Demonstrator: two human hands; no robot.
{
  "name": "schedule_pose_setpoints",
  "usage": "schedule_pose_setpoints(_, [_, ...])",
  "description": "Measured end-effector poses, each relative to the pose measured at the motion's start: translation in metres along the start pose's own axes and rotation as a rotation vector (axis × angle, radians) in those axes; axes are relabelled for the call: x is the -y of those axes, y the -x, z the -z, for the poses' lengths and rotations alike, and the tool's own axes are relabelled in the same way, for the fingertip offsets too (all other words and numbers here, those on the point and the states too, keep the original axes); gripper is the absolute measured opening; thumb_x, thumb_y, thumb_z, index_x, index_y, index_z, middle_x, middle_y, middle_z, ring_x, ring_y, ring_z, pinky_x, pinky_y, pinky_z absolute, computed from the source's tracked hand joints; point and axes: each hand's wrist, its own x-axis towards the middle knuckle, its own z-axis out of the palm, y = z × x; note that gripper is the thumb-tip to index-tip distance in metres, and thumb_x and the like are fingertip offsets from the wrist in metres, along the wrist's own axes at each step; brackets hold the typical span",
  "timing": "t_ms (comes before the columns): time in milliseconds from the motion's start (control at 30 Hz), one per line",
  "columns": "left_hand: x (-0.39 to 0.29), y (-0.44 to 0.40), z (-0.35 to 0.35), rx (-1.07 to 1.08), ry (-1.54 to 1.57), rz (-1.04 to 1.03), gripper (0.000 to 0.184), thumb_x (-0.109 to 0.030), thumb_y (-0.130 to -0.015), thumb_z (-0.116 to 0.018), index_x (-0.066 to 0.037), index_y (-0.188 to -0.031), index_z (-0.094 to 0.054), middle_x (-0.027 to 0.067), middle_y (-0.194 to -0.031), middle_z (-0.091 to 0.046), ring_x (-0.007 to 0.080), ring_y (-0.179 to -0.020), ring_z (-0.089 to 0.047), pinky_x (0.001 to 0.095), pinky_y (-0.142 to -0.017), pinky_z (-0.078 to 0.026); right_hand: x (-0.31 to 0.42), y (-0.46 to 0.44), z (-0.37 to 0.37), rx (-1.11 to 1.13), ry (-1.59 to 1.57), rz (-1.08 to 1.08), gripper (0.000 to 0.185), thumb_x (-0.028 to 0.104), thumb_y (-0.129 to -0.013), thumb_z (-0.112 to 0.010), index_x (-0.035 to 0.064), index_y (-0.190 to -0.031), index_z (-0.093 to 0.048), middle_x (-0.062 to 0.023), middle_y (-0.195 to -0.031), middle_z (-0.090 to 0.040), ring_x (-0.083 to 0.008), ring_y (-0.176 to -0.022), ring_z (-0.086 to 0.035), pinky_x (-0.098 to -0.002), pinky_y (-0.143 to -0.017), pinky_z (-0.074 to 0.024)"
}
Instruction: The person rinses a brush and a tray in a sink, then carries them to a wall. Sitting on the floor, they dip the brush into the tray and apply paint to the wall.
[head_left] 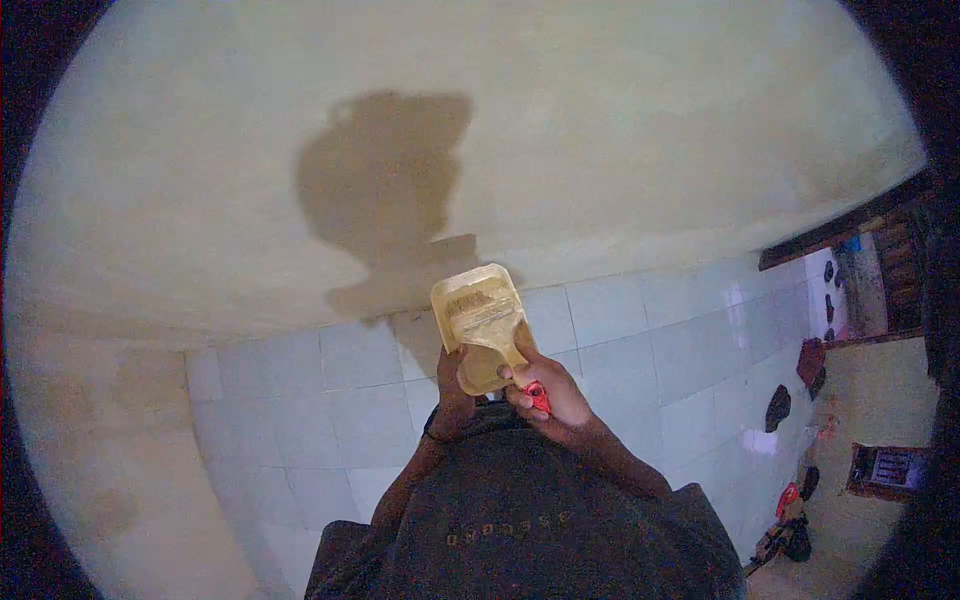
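A shallow cream-yellow tray [438, 303] with rounded corners is held up in front of my chest. My left hand [456, 393] grips its lower left side, fingers mostly hidden behind it. In my right hand [556, 392] is a wide paintbrush [489, 333], its handle pale with a red end. The bristles point up and away from me, over the inside of the tray. They look coated in the same pale yellow as the tray; whether they touch its bottom, I cannot tell.
A cream wall [640, 130] rises ahead, with my shadow on it. Pale tiles [370, 390] cover the floor. At right lie dark footwear [778, 408] and a red object [788, 498] beside dark items. A doorway [865, 285] and a small framed opening [890, 468] are farther right.
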Motion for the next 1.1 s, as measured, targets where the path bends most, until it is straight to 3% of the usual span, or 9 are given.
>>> schedule_pose_setpoints(400, [-0.009, 0.021, -0.031, -0.017, 0.026, 0.011, 0.051, -0.016, -0.078, -0.048, -0.001, -0.123, -0.031, 0.0152, -0.112, -0.048, 0.0278, -0.101, -0.052, 0.0379, -0.084, -0.047, 0.002, 0.002, 0.001, -0.193, 0.094, -0.069, 0.048, 0.013, -0.084, -0.048, 0.003, -0.127, -0.031, -0.0053, -0.079, -0.052, -0.0092, -0.047, -0.047, -0.0175, -0.036, -0.0375])
schedule_pose_setpoints(500, [-0.011, 0.021, -0.031, -0.081, 0.019, 0.038, 0.051, -0.017, -0.077, -0.048, -0.002, -0.123, -0.032, 0.0145, -0.113, -0.047, 0.0269, -0.102, -0.052, 0.0374, -0.085, -0.046, 0.008, 0.008, -0.004, -0.299, 0.597, -0.064, 0.041, 0.019, -0.087, -0.046, 0.0014, -0.124, -0.04, -0.0061, -0.075, -0.057, -0.0107, -0.048, -0.049, -0.0215, -0.04, -0.0411])
schedule_pose_setpoints(567, [-0.01, 0.021, -0.026, -0.151, -0.013, 0.072, 0.05, -0.017, -0.077, -0.047, -0.002, -0.123, -0.033, 0.0141, -0.114, -0.047, 0.0264, -0.102, -0.051, 0.0369, -0.084, -0.046, 0.007, 0.013, 0.003, -0.271, 1.295, 0.355, 0.036, 0.027, -0.089, -0.044, -0.0004, -0.112, -0.05, -0.0078, -0.066, -0.06, -0.0109, -0.048, -0.053, -0.0245, -0.045, -0.0435])
schedule_pose_setpoints(700, [-0.01, 0.02, -0.023, -0.156, -0.02, 0.025, 0.049, -0.017, -0.076, -0.048, -0.002, -0.121, -0.035, 0.013, -0.112, -0.047, 0.0259, -0.103, -0.05, 0.0377, -0.086, -0.045, 0.013, 0.028, 0.015, -0.319, 1.261, 0.438, 0.033, 0.027, -0.089, -0.043, -0.0017, -0.102, -0.053, -0.0101, -0.064, -0.062, -0.0111, -0.05, -0.055, -0.0272, -0.049, -0.0446])
schedule_pose_setpoints(767, [-0.009, 0.019, -0.025, -0.166, -0.074, -0.02, 0.049, -0.018, -0.076, -0.048, -0.002, -0.12, -0.036, 0.0127, -0.111, -0.047, 0.0259, -0.103, -0.049, 0.0382, -0.086, -0.044, 0.008, 0.03, 0.043, -0.469, 0.975, 0.188, 0.032, 0.027, -0.089, -0.042, -0.0017, -0.095, -0.053, -0.0124, -0.064, -0.061, -0.0156, -0.052, -0.058, -0.0287, -0.049, -0.0444])
schedule_pose_setpoints(833, [-0.005, 0.018, -0.019, -0.122, -0.321, -0.114, 0.05, -0.018, -0.075, -0.049, -0.002, -0.12, -0.036, 0.0125, -0.109, -0.048, 0.0265, -0.103, -0.049, 0.0394, -0.088, -0.042, -0.021, 0.016, 0.109, -0.421, 1.204, 0.487, 0.033, 0.029, -0.089, -0.041, -0.0015, -0.095, -0.053, -0.0117, -0.06, -0.059, -0.0191, -0.052, -0.058, -0.0303, -0.048, -0.0448])
schedule_pose_setpoints(900, [0.003, 0.015, -0.007, -0.133, -0.189, -0.1, 0.039, -0.019, -0.076, -0.05, -0.003, -0.111, -0.042, 0.0105, -0.102, -0.051, 0.0244, -0.097, -0.052, 0.0376, -0.083, -0.045, -0.048, 0.002, 0.162, -0.696, 1.256, 0.124, 0.033, 0.03, -0.089, -0.041, 0.0009, -0.097, -0.054, -0.0143, -0.07, -0.061, -0.0238, -0.065, -0.061, -0.0349, -0.057, -0.0478])
schedule_pose_setpoints(967, [0.003, 0.011, -0.002, -0.144, -0.057, -0.09, 0.029, -0.02, -0.078, -0.051, -0.004, -0.102, -0.048, 0.0084, -0.094, -0.054, 0.0223, -0.09, -0.055, 0.0359, -0.078, -0.048, -0.097, 0.009, 0.226, -0.533, 1.881, 0.036, 0.028, 0.026, -0.085, -0.046, 0.0026, -0.097, -0.055, -0.017, -0.086, -0.061, -0.0285, -0.081, -0.06, -0.0407, -0.07, -0.047])
schedule_pose_setpoints(1100, [-0.002, 0.012, -0.003, -0.182, -0.121, -0.029, 0.026, -0.021, -0.078, -0.051, -0.006, -0.099, -0.049, 0.0075, -0.093, -0.054, 0.0214, -0.088, -0.056, 0.0356, -0.077, -0.048, -0.168, 0.026, 0.291, -0.326, 1.893, -0.217, 0.024, 0.017, -0.076, -0.051, 0.0064, -0.096, -0.057, -0.0166, -0.094, -0.059, -0.0329, -0.091, -0.056, -0.0417, -0.078, -0.0442])
